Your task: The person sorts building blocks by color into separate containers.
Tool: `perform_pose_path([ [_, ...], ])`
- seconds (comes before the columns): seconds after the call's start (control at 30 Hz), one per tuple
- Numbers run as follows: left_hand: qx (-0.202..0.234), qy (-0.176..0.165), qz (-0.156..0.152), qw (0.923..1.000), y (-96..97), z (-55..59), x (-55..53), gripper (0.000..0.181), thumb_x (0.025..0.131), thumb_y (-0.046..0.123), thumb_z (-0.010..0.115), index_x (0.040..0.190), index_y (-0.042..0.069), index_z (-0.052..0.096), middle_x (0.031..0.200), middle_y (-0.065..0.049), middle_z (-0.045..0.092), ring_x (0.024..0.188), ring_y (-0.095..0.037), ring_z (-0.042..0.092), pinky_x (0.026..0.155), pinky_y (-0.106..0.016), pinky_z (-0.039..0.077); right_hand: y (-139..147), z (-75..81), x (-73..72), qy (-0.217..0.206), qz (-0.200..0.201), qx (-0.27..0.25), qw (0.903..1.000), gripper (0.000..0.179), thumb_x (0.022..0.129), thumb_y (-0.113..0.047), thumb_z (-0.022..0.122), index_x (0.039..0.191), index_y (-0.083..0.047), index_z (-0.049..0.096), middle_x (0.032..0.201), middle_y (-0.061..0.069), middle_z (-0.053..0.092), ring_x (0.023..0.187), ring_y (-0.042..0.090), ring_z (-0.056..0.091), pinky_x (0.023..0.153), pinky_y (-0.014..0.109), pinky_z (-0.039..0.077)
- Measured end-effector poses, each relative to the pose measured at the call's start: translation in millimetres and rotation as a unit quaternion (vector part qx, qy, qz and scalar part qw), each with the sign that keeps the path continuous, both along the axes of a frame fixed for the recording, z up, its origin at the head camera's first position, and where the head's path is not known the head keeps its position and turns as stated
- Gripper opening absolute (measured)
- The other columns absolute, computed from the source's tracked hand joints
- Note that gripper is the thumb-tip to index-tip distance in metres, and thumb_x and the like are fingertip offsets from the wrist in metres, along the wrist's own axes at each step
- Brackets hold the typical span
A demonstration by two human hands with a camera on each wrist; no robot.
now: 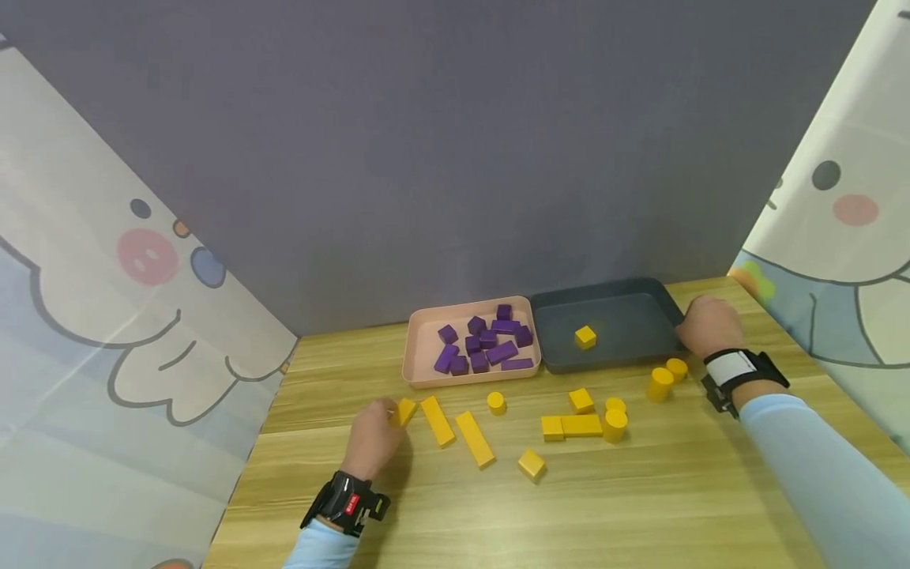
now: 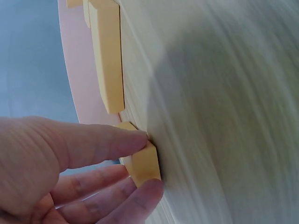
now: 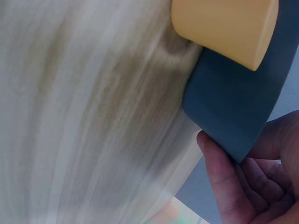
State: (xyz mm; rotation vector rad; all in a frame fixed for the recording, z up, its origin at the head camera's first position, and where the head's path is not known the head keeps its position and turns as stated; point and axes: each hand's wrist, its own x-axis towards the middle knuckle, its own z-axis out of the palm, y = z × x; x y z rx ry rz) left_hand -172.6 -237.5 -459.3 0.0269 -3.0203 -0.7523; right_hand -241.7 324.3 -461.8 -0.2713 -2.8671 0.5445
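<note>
My left hand [image 1: 372,439] pinches a yellow block [image 2: 145,164] between thumb and fingers, low at the wooden table on the left side. Beside it lie two long yellow blocks, the nearer one [image 1: 437,422] slanted. My right hand [image 1: 711,327] grips the right end of a dark grey tray [image 1: 626,320], thumb and fingers on either side of its wall in the right wrist view. Inside that tray sits one yellow cube [image 1: 586,337]. A yellow cylinder [image 3: 224,28] stands close to the tray's near side.
A pink tray [image 1: 419,359] holding several purple blocks [image 1: 502,352] adjoins the grey tray's left. In front, yellow pieces are scattered, including a small cylinder [image 1: 496,403], a cube [image 1: 532,465] and a long block [image 1: 581,426]. A grey panel [image 1: 441,158] rises behind.
</note>
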Motion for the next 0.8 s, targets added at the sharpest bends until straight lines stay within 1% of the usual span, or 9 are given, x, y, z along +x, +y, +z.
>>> perform_pose_path([
  [0.17, 0.003, 0.003, 0.008, 1.0000, -6.1, 4.1, 2.4, 0.039, 0.073, -0.009, 0.071, 0.112, -0.009, 0.070, 0.108, -0.028, 0.073, 0.086, -0.029, 0.068, 0.071, -0.040, 0.057, 0.4, -1.0, 0.4, 0.006, 0.002, 0.004, 1.0000, 0.025, 0.079, -0.006, 0.067, 0.058, 0.005, 0.058, 0.057, 0.017, 0.056, 0.057, 0.039, 0.057, 0.049, 0.049, 0.046],
  [0.33, 0.010, 0.008, 0.019, 0.9997, -12.9, 9.7, 5.3, 0.043, 0.073, -0.010, 0.070, 0.116, -0.009, 0.070, 0.111, -0.031, 0.072, 0.092, -0.034, 0.070, 0.074, -0.043, 0.058, 1.2, -1.9, 0.6, 0.008, 0.007, 0.010, 0.9999, 0.025, 0.078, -0.006, 0.067, 0.059, 0.007, 0.059, 0.058, 0.019, 0.058, 0.058, 0.042, 0.059, 0.052, 0.054, 0.049],
  [0.4, 0.014, 0.009, 0.021, 0.9996, -15.7, 12.2, 6.1, 0.041, 0.077, -0.006, 0.072, 0.118, -0.009, 0.069, 0.113, -0.031, 0.071, 0.095, -0.036, 0.070, 0.075, -0.043, 0.059, 1.2, -1.7, 0.9, 0.009, 0.008, 0.011, 0.9999, 0.024, 0.078, -0.006, 0.067, 0.060, 0.008, 0.060, 0.059, 0.020, 0.058, 0.059, 0.043, 0.059, 0.052, 0.055, 0.049],
  [0.5, 0.023, 0.012, 0.024, 0.9994, -19.2, 17.5, 7.2, 0.043, 0.081, 0.000, 0.076, 0.122, -0.008, 0.067, 0.114, -0.032, 0.070, 0.095, -0.035, 0.070, 0.072, -0.040, 0.059, 0.9, -1.5, 0.9, 0.010, 0.006, 0.010, 0.9999, 0.024, 0.079, -0.006, 0.068, 0.061, 0.008, 0.060, 0.059, 0.021, 0.058, 0.059, 0.043, 0.059, 0.053, 0.055, 0.049],
  [0.57, 0.034, 0.016, 0.025, 0.9990, -21.0, 22.1, 7.5, 0.045, 0.083, 0.002, 0.076, 0.126, -0.007, 0.065, 0.115, -0.033, 0.069, 0.091, -0.033, 0.070, 0.067, -0.036, 0.058, 0.7, -1.6, 0.8, 0.010, 0.005, 0.009, 0.9999, 0.024, 0.079, -0.006, 0.067, 0.062, 0.008, 0.060, 0.060, 0.021, 0.058, 0.059, 0.042, 0.059, 0.053, 0.054, 0.049],
  [0.6, 0.038, 0.021, 0.025, 0.9988, -21.4, 24.8, 7.6, 0.046, 0.083, 0.000, 0.074, 0.127, -0.007, 0.065, 0.116, -0.033, 0.069, 0.087, -0.031, 0.070, 0.062, -0.033, 0.057, 0.7, -1.9, 0.8, 0.010, 0.004, 0.008, 0.9999, 0.023, 0.079, -0.006, 0.068, 0.062, 0.008, 0.060, 0.060, 0.020, 0.058, 0.058, 0.041, 0.059, 0.052, 0.054, 0.049],
  [0.67, 0.040, 0.038, 0.021, 0.9983, -21.5, 30.5, 7.1, 0.047, 0.082, -0.004, 0.072, 0.128, -0.006, 0.065, 0.117, -0.034, 0.069, 0.081, -0.028, 0.070, 0.057, -0.028, 0.054, 0.7, -2.7, 0.8, 0.010, 0.004, 0.007, 0.9999, 0.023, 0.079, -0.005, 0.067, 0.062, 0.008, 0.060, 0.060, 0.020, 0.058, 0.058, 0.040, 0.059, 0.052, 0.053, 0.049],
  [0.73, 0.039, 0.053, 0.016, 0.9977, -20.1, 36.2, 5.7, 0.046, 0.083, -0.006, 0.067, 0.129, -0.006, 0.065, 0.119, -0.035, 0.068, 0.069, -0.023, 0.067, 0.050, -0.025, 0.049, 1.0, -3.6, 0.8, 0.012, 0.004, 0.008, 0.9999, 0.023, 0.079, -0.005, 0.067, 0.061, 0.007, 0.060, 0.060, 0.020, 0.058, 0.058, 0.040, 0.059, 0.052, 0.053, 0.049],
  [0.8, 0.030, 0.072, 0.011, 0.9969, -17.0, 41.8, 3.3, 0.045, 0.083, -0.006, 0.065, 0.128, -0.005, 0.067, 0.121, -0.033, 0.069, 0.060, -0.019, 0.061, 0.045, -0.024, 0.044, 1.2, -4.1, 1.2, 0.013, 0.004, 0.007, 0.9999, 0.023, 0.079, -0.005, 0.067, 0.061, 0.007, 0.059, 0.060, 0.020, 0.058, 0.058, 0.041, 0.059, 0.052, 0.053, 0.049],
])
